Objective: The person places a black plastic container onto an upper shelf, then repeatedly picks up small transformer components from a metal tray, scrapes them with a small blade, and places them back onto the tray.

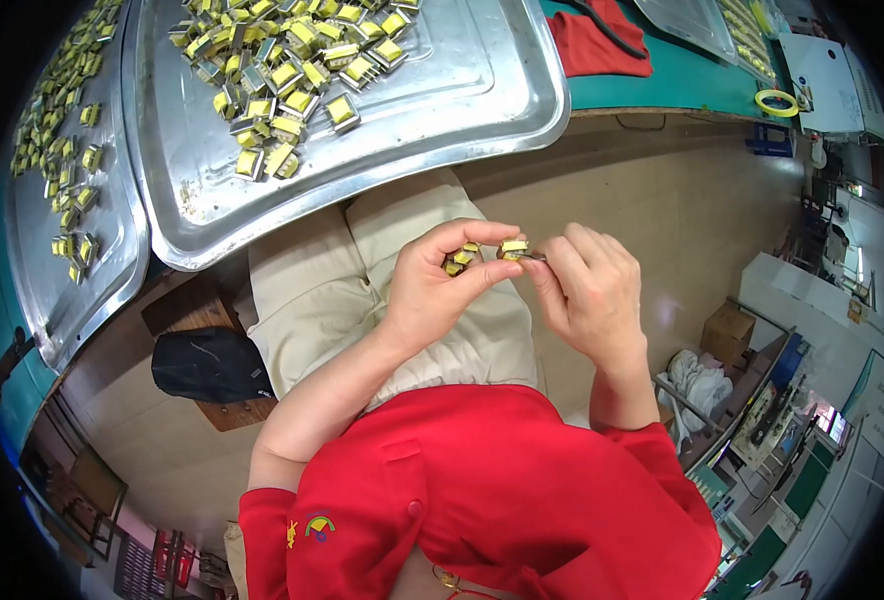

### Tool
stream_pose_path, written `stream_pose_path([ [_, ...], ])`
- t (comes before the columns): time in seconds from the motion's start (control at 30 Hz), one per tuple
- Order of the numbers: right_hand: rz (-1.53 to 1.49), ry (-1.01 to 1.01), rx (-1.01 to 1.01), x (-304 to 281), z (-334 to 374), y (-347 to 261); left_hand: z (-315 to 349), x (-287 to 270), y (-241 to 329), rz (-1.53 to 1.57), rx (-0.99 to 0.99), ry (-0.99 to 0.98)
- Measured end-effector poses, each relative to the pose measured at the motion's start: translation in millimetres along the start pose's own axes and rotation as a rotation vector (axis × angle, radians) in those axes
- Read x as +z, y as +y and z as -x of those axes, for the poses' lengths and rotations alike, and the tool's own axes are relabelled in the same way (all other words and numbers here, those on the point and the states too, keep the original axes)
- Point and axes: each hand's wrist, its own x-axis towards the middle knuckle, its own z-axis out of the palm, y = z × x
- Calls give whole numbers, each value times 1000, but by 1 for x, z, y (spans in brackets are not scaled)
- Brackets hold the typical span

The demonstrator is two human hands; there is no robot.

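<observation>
Above my lap, my left hand (440, 275) pinches a small yellow-wrapped transformer (513, 248) between thumb and forefinger. A couple more small transformers (460, 259) are tucked in the curl of the same hand. My right hand (594, 288) is closed on a thin dark metal tool (533, 257). Its tip meets the side of the pinched transformer; most of the tool is hidden by my fingers, so its exact kind does not show. Beyond my knees, a heap of similar transformers (287, 75) lies in a large metal tray (452, 125).
A second metal tray (122, 255) with more transformers stands to the left. Both trays rest on a green-topped bench (612, 92). A red cloth (602, 45) and a yellow tape roll (776, 103) lie farther right. A black bag (212, 364) sits on a wooden stool (232, 415) at my left.
</observation>
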Motion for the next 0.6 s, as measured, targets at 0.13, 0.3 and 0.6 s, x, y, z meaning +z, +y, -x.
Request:
stream_pose_path([
  [0.13, 18, 50, -6, 2, 1, -1, -2, -1, -1, -11, 32, -24],
  [0.3, 51, 44, -31, 1, 1, -1, 0, -2, -2, -48, 4, -24],
  [0.6, -98, 155, -31, 1, 0, 0, -2, -1, 1, 29, 26, -46],
])
